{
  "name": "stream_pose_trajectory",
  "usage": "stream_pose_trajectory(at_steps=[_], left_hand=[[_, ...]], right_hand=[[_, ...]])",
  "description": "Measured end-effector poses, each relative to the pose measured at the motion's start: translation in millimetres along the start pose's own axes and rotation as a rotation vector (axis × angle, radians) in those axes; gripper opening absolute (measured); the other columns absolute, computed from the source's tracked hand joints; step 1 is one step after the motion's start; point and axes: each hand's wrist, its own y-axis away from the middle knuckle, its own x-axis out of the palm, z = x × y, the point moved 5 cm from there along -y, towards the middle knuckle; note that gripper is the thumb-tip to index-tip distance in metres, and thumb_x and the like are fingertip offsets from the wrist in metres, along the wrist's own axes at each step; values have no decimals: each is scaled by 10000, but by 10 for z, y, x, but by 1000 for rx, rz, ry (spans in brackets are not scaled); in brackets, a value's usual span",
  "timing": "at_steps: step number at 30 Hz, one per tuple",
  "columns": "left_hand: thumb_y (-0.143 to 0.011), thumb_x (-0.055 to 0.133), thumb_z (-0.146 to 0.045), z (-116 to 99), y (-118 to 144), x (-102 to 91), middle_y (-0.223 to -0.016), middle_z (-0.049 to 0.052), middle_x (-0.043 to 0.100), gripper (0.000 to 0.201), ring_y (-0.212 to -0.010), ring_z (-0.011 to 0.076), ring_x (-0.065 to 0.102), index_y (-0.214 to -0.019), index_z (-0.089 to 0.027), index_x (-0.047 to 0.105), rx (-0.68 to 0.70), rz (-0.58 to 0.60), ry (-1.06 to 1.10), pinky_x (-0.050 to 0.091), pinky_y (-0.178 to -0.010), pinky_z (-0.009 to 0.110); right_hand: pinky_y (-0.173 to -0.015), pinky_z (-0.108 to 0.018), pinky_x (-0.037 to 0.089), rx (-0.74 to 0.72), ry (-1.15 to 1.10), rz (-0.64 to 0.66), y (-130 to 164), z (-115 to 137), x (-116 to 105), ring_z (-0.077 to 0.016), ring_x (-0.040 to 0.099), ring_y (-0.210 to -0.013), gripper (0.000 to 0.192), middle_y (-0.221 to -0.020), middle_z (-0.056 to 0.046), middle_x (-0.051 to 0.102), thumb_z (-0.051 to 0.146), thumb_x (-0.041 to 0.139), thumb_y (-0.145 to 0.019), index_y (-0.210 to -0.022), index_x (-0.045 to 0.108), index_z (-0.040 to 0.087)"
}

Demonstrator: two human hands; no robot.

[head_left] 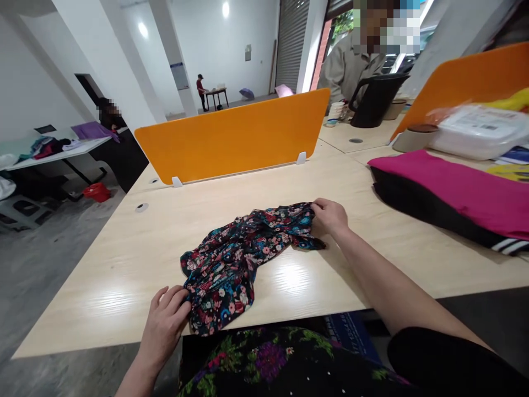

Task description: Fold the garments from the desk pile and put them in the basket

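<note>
Right now both hands pinch a crumpled floral cloth (243, 253) on the worktop (124, 264): left hand (165, 322) near edge, right hand (329, 218) far corner.

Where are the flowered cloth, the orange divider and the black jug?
flowered cloth (231, 264): head view, on its bunched middle.
orange divider (235, 135): head view, on the centre of its flat face.
black jug (378, 102): head view, on its body, right of the handle.

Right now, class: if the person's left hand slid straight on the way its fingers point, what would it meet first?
The left hand points up and right into the crumpled dark floral cloth it already grips; beyond probably lies bare pale wooden table.
</note>
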Motion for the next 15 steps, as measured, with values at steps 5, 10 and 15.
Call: stream_pose_trajectory(at_steps=[5,10,15], left_hand=[[-785,446,-63,273,96,-47,-1005,15,687,209,-1031,234,595,-842,-223,567,22,-2,-116,373,-946,437],[-818,426,-133,568,121,-16,-1150,89,629,231,-1089,274,564,-983,-219,563,-171,2,-149,432,-888,424],[-861,457,-378,504,34,169,-1330,171,487,531,-1217,295,478,-1335,-159,358,-487,63,42,431,-980,446]], right_hand=[[-615,-301,391,174,124,-116,-34,-492,-280,-244,603,-789,291,-894,-103,697,301,444,-843,-899,708,192],[-811,-363,451,51,103,-133,49,-389,-317,-277,608,-967,336,-1105,-148,649,262,421,-861,-1027,694,159],[-963,-376,417,-600,-43,281,562,352,140,-264,552,-1116,401,-1166,-111,641,432,515,-864,-1165,636,197]])
